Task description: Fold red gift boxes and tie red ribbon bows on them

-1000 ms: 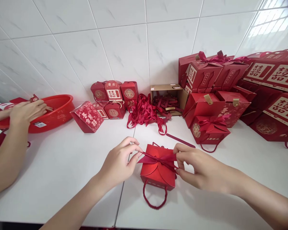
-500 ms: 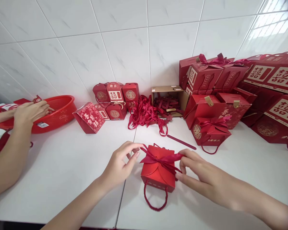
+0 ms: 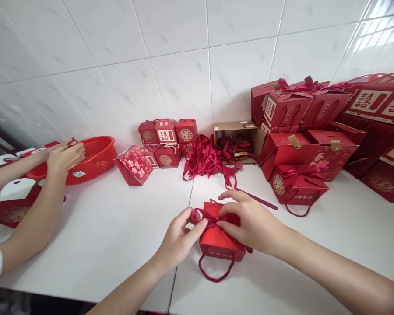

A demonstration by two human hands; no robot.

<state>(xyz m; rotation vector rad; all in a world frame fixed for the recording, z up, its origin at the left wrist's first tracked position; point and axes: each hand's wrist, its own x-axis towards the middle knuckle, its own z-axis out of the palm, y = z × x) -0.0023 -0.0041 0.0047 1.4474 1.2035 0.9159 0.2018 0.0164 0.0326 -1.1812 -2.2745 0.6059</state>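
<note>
- Centrally, the left hand (image 3: 182,234) has thumb and fingers closed on a loop of red ribbon (image 3: 210,222); the grip sits at the left side of the bow, which appears to keep that loop shaped.
- The right hand (image 3: 258,221) pinches the same ribbon beside its knot between thumb and forefinger; a hold so close to the knot presumably steadies it. The other fingers arch above the lid.
- The red box (image 3: 221,247) stands upright on the bench (image 3: 128,245), beneath both hands and nearest the wearer. Its flat base likely lets it stay put without a hand on its walls.
- The cord handle (image 3: 216,279) hangs down on the near side, clear of the ribbon.
- Beyond the box lies a dark flat strip (image 3: 259,199); farther back, a loose ribbon heap (image 3: 205,159) adjoins an open carton (image 3: 230,127) turned on its side, its mouth facing the wearer, giving ready access.
- To the right, a bow-topped box (image 3: 298,188) stands before stacked boxes (image 3: 289,109), grouped against the wall, probably to save working room.
- To the left, small boxes (image 3: 186,131) are stacked by the wall, with a slanted box (image 3: 134,166) beside them.
- Farther left, a co-worker's hands (image 3: 65,157) are at a red basin (image 3: 100,153); their exact grip cannot be determined.
</note>
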